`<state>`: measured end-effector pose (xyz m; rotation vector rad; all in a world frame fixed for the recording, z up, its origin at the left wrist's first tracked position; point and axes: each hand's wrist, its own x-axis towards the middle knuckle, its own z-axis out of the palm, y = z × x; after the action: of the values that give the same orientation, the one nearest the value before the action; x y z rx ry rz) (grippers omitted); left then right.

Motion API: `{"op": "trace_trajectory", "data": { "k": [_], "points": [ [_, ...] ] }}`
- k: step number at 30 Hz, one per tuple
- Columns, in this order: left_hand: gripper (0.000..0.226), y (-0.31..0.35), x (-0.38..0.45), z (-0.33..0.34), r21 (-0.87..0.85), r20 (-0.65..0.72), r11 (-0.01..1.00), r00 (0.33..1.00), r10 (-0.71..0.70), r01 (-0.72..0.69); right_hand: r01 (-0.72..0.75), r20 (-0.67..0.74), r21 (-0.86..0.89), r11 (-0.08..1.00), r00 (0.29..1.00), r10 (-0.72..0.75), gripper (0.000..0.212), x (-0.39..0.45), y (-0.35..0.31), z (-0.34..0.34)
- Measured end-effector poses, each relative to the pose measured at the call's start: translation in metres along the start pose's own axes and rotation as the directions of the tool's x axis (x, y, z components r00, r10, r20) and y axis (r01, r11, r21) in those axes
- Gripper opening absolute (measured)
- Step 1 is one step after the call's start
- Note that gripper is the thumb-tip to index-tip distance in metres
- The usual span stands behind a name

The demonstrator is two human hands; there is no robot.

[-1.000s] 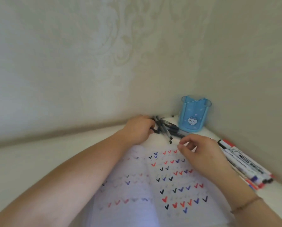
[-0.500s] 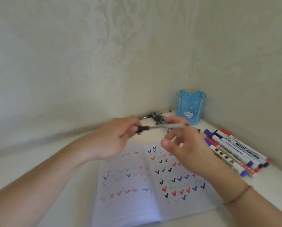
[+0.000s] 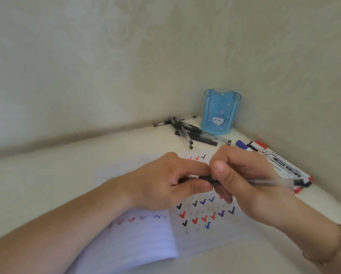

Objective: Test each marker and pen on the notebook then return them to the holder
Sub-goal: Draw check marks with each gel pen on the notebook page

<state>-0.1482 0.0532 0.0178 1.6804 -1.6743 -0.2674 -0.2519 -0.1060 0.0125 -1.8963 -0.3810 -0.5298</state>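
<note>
Item: gel pen [image 3: 264, 182], clear barrel with a black end cap. It lay nearly level across the centre of the frame, held between both my hands above the open notebook [image 3: 203, 232]. My left hand [image 3: 165, 182] was closed around the dark end of the pen, thumb and forefinger pinching it. My right hand [image 3: 243, 180] was curled around the barrel just beside the left, thumb uppermost; the two hands touched at the fingertips. The clear barrel stuck out to the right past my right hand. Whether that dark end was a cap or the grip, I could not tell.

Item: notebook, lined pages, lying open on the pale tabletop [image 3: 47, 184] at lower centre. Its right page carried rows of small black, red and blue check marks; the left page showed fainter ones.

Item: pen holder [image 3: 218, 113], translucent blue plastic, divided into compartments, with a cartoon cat on the front. It stood upright in the corner where the two walls met, upper right of centre.

Item: loose black gel pens [image 3: 187, 131], a crossed heap on the table just left of the holder and reaching in front of it.

Item: whiteboard markers [image 3: 280, 163], white bodies with blue, black and red caps, lying side by side along the right wall, partly behind my right hand.

Item: thin bracelet [image 3: 336, 248], on my right wrist, lower right of the frame.
</note>
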Motion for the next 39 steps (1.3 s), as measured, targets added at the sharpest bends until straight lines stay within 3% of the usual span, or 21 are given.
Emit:
{"op": "trace_trajectory", "data": {
  "k": [1, 3, 7, 10, 12, 15, 26, 39],
  "points": [
    [0.011, -0.004, -0.003, 0.003, -0.041, 0.017, 0.999, 1.0, -0.022, 0.022, 0.008, 0.004, -0.003, 1.0, 1.0, -0.008, 0.03, -0.003, 0.0, 0.0],
    [0.027, -0.011, -0.008, 0.005, -0.122, 0.009, 0.988, 0.995, -0.096, 0.097, -0.028, -0.024, 0.061, 0.998, 0.999, 0.029, 0.033, -0.007, -0.001, -0.001],
    [0.03, -0.024, -0.016, -0.003, -0.007, -0.164, 0.995, 0.981, -0.104, 0.104, -0.219, -0.032, 0.188, 0.957, 0.973, 0.229, 0.038, -0.015, 0.001, -0.008],
    [0.027, -0.035, -0.016, -0.005, 0.074, -0.241, 0.991, 0.966, -0.093, 0.114, -0.426, 0.046, 0.076, 0.901, 0.904, 0.424, 0.032, -0.018, 0.011, -0.003],
    [0.022, -0.038, -0.015, -0.002, 0.111, -0.253, 0.986, 0.963, -0.096, 0.128, -0.472, 0.057, 0.009, 0.882, 0.88, 0.471, 0.026, -0.016, 0.013, 0.0],
    [0.016, -0.04, -0.015, -0.001, 0.09, -0.256, 0.987, 0.961, -0.106, 0.133, -0.436, -0.016, -0.066, 0.897, 0.9, 0.436, 0.044, -0.016, 0.015, -0.001],
    [0.021, -0.044, -0.017, -0.001, 0.142, -0.26, 0.979, 0.96, -0.103, 0.144, -0.393, -0.012, -0.226, 0.891, 0.916, 0.401, 0.033, -0.02, 0.015, 0.001],
    [0.029, -0.045, -0.016, 0.0, 0.176, -0.217, 0.973, 0.97, -0.112, 0.151, -0.403, 0.017, -0.213, 0.89, 0.909, 0.415, 0.034, -0.019, 0.014, 0.001]
  ]
}}
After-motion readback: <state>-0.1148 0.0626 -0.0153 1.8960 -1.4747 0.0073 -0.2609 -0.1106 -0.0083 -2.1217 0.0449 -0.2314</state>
